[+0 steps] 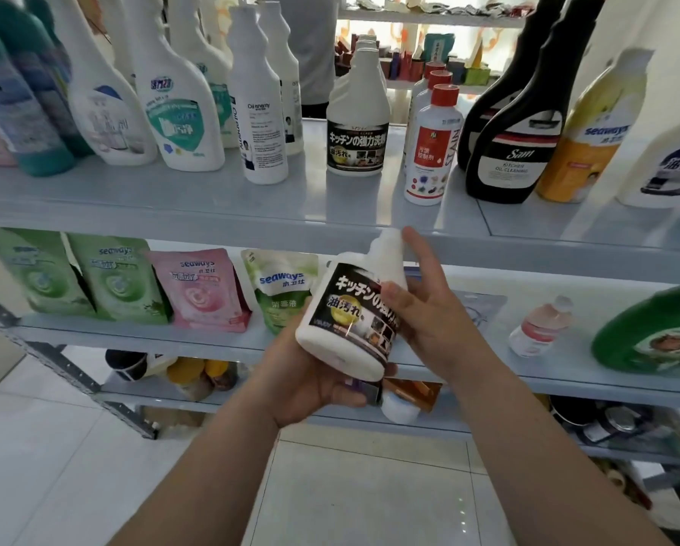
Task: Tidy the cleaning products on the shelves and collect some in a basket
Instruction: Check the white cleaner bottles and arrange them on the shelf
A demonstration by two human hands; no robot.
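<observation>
A white bottle with a black Japanese label [354, 309] is tilted in front of the shelves, held by both hands. My left hand [311, 380] cups its base from below, fingers curled under it. My right hand [429, 313] grips its right side, thumb on the label and index finger raised beside the neck. A row of matching bottles [357, 128] stands on the upper shelf [212, 206]. No basket is in view.
The upper shelf holds spray bottles [181, 108], a red-capped bottle [429, 151] and dark bottles [515, 124]. Refill pouches [200, 289], a small clear bottle [539, 327] and a green jug [653, 333] sit on the middle shelf. Lower shelves hold assorted items above the tiled floor.
</observation>
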